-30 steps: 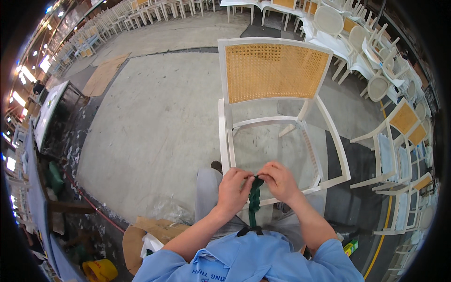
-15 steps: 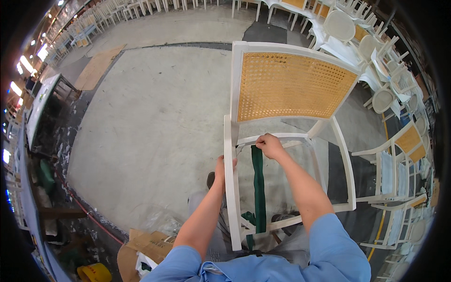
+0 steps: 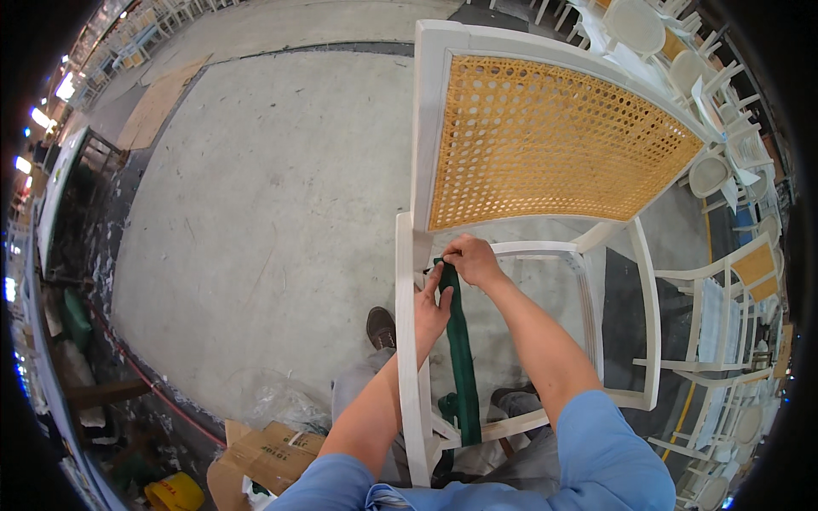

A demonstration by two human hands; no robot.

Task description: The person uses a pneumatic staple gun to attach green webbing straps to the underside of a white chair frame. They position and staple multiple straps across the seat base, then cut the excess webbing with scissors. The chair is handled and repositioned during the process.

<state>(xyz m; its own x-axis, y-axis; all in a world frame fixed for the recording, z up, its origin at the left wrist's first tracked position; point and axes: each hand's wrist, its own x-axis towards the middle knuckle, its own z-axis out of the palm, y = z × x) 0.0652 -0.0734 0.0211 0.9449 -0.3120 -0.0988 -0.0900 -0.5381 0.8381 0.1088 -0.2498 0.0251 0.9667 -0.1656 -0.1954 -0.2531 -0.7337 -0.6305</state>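
A white chair frame with a woven cane back stands before me, its seat frame unfilled. A dark green webbing strap runs across the seat opening from the rear rail to the front rail. At the strap's far end, by the rear left corner, my right hand is closed in a pinch on it. My left hand reaches past the left armrest, its index finger and thumb on the same end of the strap. More green webbing hangs bunched under the front rail.
A cardboard box and clear plastic film lie at the lower left, near a yellow container. Tables line the left side. White chairs stand to the right and along the back. My shoe is beside the chair.
My left hand has come from outside the armrest onto the strap. My right hand has moved left with the strap's far end, toward the rear corner. The chair appears closer and larger.
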